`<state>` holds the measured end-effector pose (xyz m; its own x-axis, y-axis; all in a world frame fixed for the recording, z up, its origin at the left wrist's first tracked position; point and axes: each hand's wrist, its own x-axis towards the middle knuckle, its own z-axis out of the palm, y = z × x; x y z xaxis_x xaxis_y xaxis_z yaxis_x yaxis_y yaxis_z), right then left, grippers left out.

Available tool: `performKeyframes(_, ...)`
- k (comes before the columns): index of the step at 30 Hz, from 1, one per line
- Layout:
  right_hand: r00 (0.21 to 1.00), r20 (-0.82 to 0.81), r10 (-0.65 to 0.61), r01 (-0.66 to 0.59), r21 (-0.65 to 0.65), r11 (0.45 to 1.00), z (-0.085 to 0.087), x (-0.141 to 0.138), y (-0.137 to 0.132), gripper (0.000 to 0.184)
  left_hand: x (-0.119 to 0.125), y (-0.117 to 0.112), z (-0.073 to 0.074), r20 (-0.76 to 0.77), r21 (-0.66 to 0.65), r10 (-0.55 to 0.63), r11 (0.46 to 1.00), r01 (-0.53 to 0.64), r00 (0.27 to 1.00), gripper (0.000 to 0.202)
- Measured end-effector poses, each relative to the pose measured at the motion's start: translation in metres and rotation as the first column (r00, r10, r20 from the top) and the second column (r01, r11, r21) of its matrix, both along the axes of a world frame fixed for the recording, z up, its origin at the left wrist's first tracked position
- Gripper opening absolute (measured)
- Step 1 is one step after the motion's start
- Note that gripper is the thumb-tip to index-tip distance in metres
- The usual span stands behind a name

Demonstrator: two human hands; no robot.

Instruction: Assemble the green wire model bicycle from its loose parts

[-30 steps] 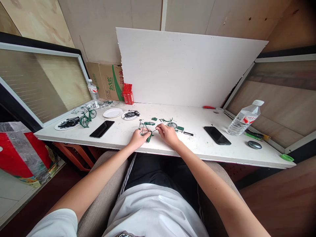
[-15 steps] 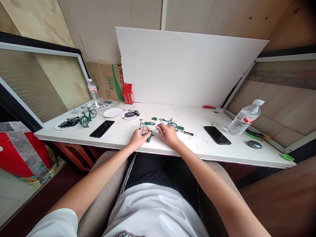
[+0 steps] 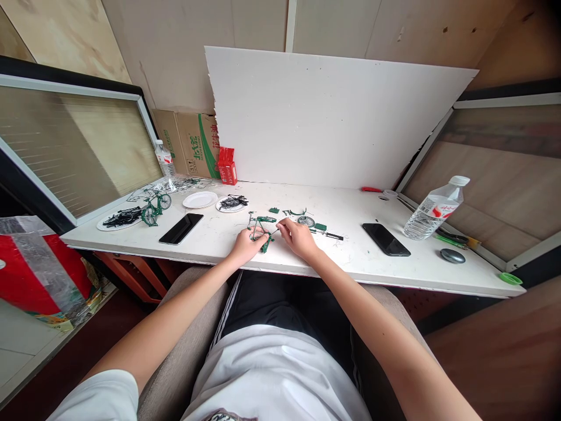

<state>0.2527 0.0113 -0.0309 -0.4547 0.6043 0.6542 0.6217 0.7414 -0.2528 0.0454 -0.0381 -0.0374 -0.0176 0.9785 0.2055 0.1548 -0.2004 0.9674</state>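
Near the table's front edge, my left hand point(image 3: 249, 244) is closed on a small green model bicycle point(image 3: 265, 220), its fingers covering part of the frame. Just to the right, my right hand point(image 3: 298, 237) pinches a thin dark piece point(image 3: 275, 230) that reaches to the model; its kind is too small to make out. Beyond my right hand lie a loose model wheel point(image 3: 306, 221), a green flat part point(image 3: 321, 226) and a black stick-like piece point(image 3: 334, 237). Another green model bicycle point(image 3: 153, 207) stands at the left.
Paper plates, one bare point(image 3: 200, 200), and one with black parts point(image 3: 232, 203), sit at the back left. Phones lie on the left point(image 3: 181, 228) and right point(image 3: 385, 240). A water bottle point(image 3: 436, 209) and a grey oval object point(image 3: 452, 256) stand at the right. A white board point(image 3: 337, 123) leans behind.
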Motion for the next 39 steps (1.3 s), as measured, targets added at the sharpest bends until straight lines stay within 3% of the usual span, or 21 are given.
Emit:
performKeyframes(28, 1.000, 0.010, -0.027, 0.028, -0.011, 1.000, -0.0029, -0.0002, 0.0025, 0.033, -0.0003, -0.0004, -0.0004, -0.039, 0.020, -0.006, 1.000, 0.007, 0.999, 0.027)
performKeyframes(39, 0.999, 0.036, -0.039, 0.042, -0.081, 0.996, 0.0003, -0.0003, 0.0008, 0.033, -0.0015, 0.0012, -0.0037, -0.082, 0.034, -0.012, 0.999, 0.015, 0.997, 0.028)
